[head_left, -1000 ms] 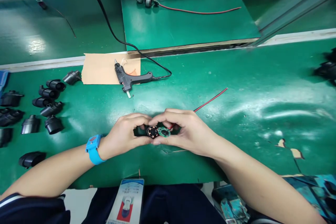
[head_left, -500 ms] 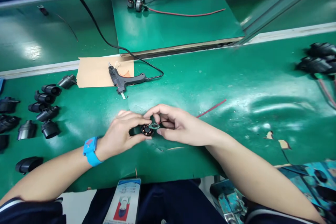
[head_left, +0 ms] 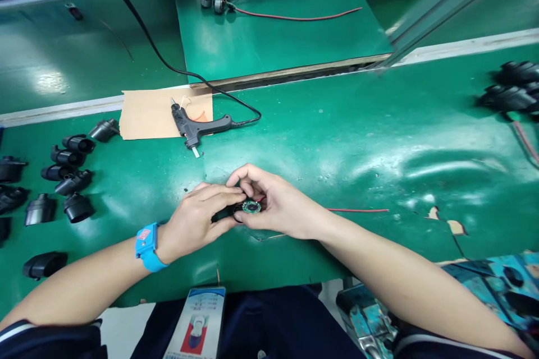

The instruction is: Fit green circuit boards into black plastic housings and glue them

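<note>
My right fingers (head_left: 261, 220) pinch the circuit board (head_left: 251, 206) beside a dark part (head_left: 237, 210), mostly hidden, gripped by my left fingers (head_left: 223, 200) over the counter (head_left: 295, 269); I judge this as fitting, calling next for steady alignment; glue gun (head_left: 193, 129) beyond

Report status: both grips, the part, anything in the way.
Left grip around dark part, mostly hidden. Right grip on green round board, beside it. Glue gun lies farther forward, seemingly out of the way.
</note>
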{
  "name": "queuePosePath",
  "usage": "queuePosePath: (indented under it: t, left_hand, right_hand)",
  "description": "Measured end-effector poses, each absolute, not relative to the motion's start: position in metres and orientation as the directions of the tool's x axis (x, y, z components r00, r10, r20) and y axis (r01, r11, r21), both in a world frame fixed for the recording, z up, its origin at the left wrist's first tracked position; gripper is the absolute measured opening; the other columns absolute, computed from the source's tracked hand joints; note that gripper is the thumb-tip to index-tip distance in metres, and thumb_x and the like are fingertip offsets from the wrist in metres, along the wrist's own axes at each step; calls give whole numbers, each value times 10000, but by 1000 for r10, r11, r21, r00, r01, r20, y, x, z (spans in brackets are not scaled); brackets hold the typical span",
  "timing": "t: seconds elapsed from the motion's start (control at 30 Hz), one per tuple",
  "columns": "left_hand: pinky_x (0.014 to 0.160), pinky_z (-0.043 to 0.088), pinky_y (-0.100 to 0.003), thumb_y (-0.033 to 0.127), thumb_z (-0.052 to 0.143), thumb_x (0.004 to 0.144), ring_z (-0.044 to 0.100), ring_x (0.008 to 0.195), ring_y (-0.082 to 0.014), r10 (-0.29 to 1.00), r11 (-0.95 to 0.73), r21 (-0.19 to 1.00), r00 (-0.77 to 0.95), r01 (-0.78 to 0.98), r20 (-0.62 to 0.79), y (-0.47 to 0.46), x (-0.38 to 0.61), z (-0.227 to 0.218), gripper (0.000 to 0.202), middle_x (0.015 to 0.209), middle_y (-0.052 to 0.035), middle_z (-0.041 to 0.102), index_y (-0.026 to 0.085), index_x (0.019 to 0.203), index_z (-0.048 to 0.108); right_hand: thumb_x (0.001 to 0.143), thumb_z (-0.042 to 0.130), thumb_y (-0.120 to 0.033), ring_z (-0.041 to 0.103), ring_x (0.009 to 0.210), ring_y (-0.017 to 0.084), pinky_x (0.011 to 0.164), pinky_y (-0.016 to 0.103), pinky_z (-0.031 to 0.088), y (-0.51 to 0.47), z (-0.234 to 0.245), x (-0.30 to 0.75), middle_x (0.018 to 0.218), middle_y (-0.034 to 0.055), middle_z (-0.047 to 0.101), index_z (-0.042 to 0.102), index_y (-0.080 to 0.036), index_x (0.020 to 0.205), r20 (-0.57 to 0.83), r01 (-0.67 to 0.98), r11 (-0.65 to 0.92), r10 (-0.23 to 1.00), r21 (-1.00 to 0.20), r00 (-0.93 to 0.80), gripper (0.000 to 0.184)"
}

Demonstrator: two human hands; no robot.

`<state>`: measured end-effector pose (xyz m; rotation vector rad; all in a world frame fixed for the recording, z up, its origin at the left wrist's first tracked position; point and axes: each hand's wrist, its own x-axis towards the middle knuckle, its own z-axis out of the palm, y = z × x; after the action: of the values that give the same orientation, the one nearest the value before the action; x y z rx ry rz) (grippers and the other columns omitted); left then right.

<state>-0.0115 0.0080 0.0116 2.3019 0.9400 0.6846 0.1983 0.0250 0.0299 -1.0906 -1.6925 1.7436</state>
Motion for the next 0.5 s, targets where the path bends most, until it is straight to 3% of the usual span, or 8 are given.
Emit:
queuePosePath:
  t: [0.17, 0.37, 0.5]
  left_hand:
    - [900, 542, -378, 248, 605, 959, 702, 1067, -225, 733, -614, 643, 633, 457, 250, 8, -10, 11, 276, 1156, -90, 740, 201, 1231, 618]
    - [920, 476, -383, 313, 618, 956, 665, 1096, -232, 786, -527, 709, 586, 468, 197, 9, -10, 20, 322, 1206, -85, 711, 209, 1257, 572]
    - [859, 460, -386, 288, 530, 970, 622, 953, -218, 816, -519, 687, 533, 509, 221, 8, -12, 26, 287, 1119, -85, 690, 193, 1241, 528]
  right_hand:
    - [718, 663, -99, 366, 654, 89, 562, 223, 309, 30, 27, 198, 733, -77, 354, 498, -230, 1021, -188, 246, -47, 784, -968, -591, 369]
    - [796, 774, -280, 557, 798, 104, 643, 227, 466, 34, 31, 219, 991, 3, 557, 480, -228, 1230, -197, 107, -166, 777, -980, -598, 527]
    - [851, 731, -333, 570, 719, 107, 614, 229, 466, 30, 35, 217, 830, 6, 614, 613, -179, 961, -146, 140, -90, 873, -986, -465, 223]
